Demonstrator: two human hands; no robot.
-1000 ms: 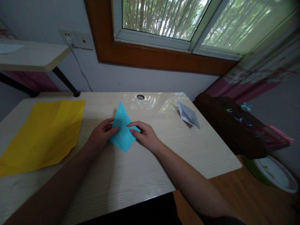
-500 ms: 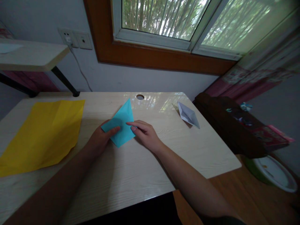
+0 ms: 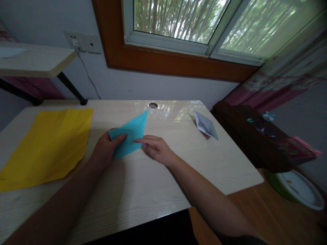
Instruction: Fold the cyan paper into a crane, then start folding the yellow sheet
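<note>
My left hand [image 3: 104,148] is closed on the left side of a folded sheet of turquoise paper [image 3: 131,136], thumb on the front face and the other fingers hidden behind. The paper is held tilted above the desk, and one sharp corner points up and to the right. My right hand [image 3: 156,148] is at the paper's lower right edge. Its index finger stretches across the front face with the tip on the paper, while the thumb and remaining fingers are bent beside the edge.
A large yellow sheet [image 3: 51,146] lies on the desk [image 3: 153,190] at the left. A folded white paper boat shape [image 3: 205,125] rests near the right edge. Behind are a round cable hole [image 3: 153,105] and a raised shelf [image 3: 38,69]. A round white-topped container [image 3: 297,189] stands below right.
The turquoise paper has turned clockwise, its sharp corner swinging to the right. My left hand shifted slightly left with it, and my right index finger moved lower on its face.
</note>
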